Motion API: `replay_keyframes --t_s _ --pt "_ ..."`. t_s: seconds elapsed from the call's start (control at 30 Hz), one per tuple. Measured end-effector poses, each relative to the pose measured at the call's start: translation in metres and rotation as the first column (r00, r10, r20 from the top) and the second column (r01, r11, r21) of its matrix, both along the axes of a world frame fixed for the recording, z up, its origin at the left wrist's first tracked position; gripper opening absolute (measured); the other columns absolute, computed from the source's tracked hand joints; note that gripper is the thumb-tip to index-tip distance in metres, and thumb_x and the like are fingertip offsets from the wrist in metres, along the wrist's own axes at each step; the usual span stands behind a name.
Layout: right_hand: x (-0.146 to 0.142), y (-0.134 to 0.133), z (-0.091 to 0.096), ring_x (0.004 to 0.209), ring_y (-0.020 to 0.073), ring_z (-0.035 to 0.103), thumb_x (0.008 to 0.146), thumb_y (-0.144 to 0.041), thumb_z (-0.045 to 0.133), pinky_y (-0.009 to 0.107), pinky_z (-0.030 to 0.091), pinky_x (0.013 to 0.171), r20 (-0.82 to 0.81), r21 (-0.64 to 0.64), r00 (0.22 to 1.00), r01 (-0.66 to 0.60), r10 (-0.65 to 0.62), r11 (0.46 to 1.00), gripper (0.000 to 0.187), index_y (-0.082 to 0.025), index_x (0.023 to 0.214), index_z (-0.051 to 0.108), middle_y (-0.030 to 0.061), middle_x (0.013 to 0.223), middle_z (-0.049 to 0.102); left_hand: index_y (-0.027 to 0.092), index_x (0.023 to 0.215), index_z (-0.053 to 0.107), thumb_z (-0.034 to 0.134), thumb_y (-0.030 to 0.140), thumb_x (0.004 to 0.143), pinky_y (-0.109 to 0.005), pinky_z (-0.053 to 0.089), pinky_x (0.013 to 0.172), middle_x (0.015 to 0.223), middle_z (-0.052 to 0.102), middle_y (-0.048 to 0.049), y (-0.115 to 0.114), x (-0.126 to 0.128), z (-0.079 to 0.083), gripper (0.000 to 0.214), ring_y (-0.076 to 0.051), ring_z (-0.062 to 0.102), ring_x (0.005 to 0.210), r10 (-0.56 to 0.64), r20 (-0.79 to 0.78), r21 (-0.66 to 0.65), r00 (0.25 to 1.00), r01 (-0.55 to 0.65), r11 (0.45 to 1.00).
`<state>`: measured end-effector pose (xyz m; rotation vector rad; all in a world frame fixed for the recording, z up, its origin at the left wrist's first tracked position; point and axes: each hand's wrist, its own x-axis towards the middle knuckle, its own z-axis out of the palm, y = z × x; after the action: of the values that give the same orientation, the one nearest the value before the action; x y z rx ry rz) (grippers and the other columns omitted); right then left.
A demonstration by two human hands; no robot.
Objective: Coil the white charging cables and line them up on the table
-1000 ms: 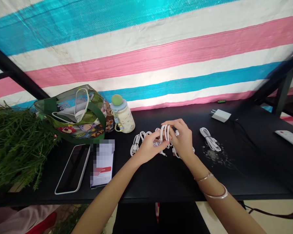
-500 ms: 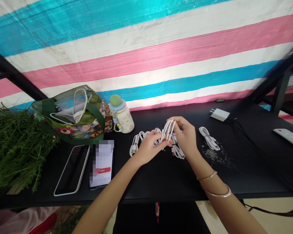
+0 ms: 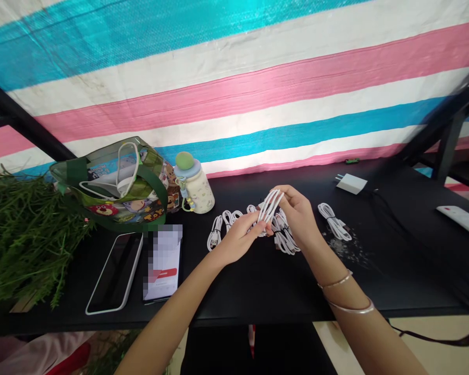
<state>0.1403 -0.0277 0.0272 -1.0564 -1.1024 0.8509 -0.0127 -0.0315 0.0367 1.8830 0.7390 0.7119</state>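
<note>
A coiled white charging cable (image 3: pixel 269 206) is held above the black table between both hands. My left hand (image 3: pixel 240 234) pinches its lower end between thumb and fingers. My right hand (image 3: pixel 296 211) grips the upper end of the loops, its fingers curled over them. Behind and below my hands lie several bundled white cables (image 3: pixel 216 233), each tied with a dark band where it shows; my hands partly cover them. Another tied cable bundle (image 3: pixel 333 221) rests by itself to the right of my right hand.
On the left stand a green plant (image 3: pixel 27 239), a clear bag with green trim (image 3: pixel 121 203) and a bottle (image 3: pixel 198 192). Two phones (image 3: pixel 115 273) lie before them. To the right are a white charger (image 3: pixel 350 183), a black cord (image 3: pixel 398 219) and a white power strip (image 3: pixel 463 221).
Both hands stay closed on the coiled cable. The coil has tilted slightly to the right and its loops look narrower. My right wrist has shifted a little to the right.
</note>
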Motion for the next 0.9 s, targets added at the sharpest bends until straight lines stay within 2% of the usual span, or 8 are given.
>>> replay_keyframes --t_s 0.2,0.37,0.47,0.57,0.77,0.9 --pt "-0.002 -0.001 0.001 0.059 0.0158 0.062 0.067 -0.057 0.070 0.031 0.050 0.061 -0.052 -0.067 0.994 -0.101 0.098 0.993 0.037 -0.022 0.075 0.059 -0.0016 0.063 0.066 0.018 0.078 0.059 0.034 0.035 0.094 -0.030 0.044 0.085 0.086 0.067 -0.0050 0.001 -0.001 -0.002 0.035 -0.019 0.059 0.085 0.008 -0.035 0.028 0.999 -0.007 1.000" --pt "-0.003 -0.002 0.000 0.057 0.0164 0.063 0.070 -0.051 0.067 0.030 0.049 0.058 0.031 -0.030 0.999 -0.031 0.032 0.999 0.031 -0.021 0.078 0.060 -0.0010 0.060 0.066 0.019 0.081 0.059 0.031 0.031 0.094 -0.030 0.043 0.081 0.076 0.071 -0.0038 0.001 0.001 -0.003 0.033 -0.019 0.059 0.075 0.023 -0.093 0.117 0.995 -0.012 0.993" --pt "-0.004 -0.003 0.000 0.052 0.0160 0.061 0.073 -0.044 0.064 0.028 0.046 0.051 0.114 -0.011 0.993 0.042 -0.041 0.999 0.024 -0.021 0.077 0.062 -0.0011 0.056 0.065 0.019 0.079 0.057 0.032 0.027 0.094 -0.031 0.041 0.084 0.077 0.073 -0.0041 0.002 0.003 -0.003 0.030 -0.020 0.061 0.078 0.011 -0.121 0.144 0.993 0.006 0.990" --pt "-0.005 -0.005 0.000 0.053 0.0174 0.063 0.074 -0.042 0.063 0.028 0.047 0.051 0.146 0.002 0.987 0.066 -0.065 0.998 0.021 -0.021 0.077 0.064 -0.0006 0.055 0.065 0.019 0.078 0.055 0.034 0.026 0.094 -0.032 0.039 0.086 0.075 0.073 -0.0035 0.002 0.002 -0.003 0.028 -0.020 0.062 0.083 0.033 -0.154 0.168 0.988 -0.007 0.986" --pt "-0.009 -0.005 0.000 0.075 0.0219 0.070 0.074 -0.046 0.062 0.034 0.054 0.064 0.012 -0.056 0.996 -0.089 0.090 0.994 0.031 -0.022 0.093 0.065 0.0039 0.078 0.073 0.021 0.078 0.051 0.032 0.024 0.094 -0.030 0.043 0.080 0.065 0.062 -0.0003 -0.001 0.001 -0.005 0.025 -0.019 0.060 0.075 0.096 -0.124 0.155 0.988 -0.076 0.985" --pt "-0.013 -0.007 -0.001 0.083 0.0233 0.070 0.079 -0.042 0.049 0.035 0.055 0.067 -0.082 -0.089 0.984 -0.163 0.156 0.983 0.033 -0.023 0.102 0.062 0.0063 0.095 0.073 0.021 0.076 0.048 0.031 0.024 0.093 -0.030 0.042 0.078 0.059 0.054 0.0014 -0.002 0.002 -0.007 0.025 -0.018 0.055 0.069 0.137 -0.118 0.165 0.983 -0.116 0.979"
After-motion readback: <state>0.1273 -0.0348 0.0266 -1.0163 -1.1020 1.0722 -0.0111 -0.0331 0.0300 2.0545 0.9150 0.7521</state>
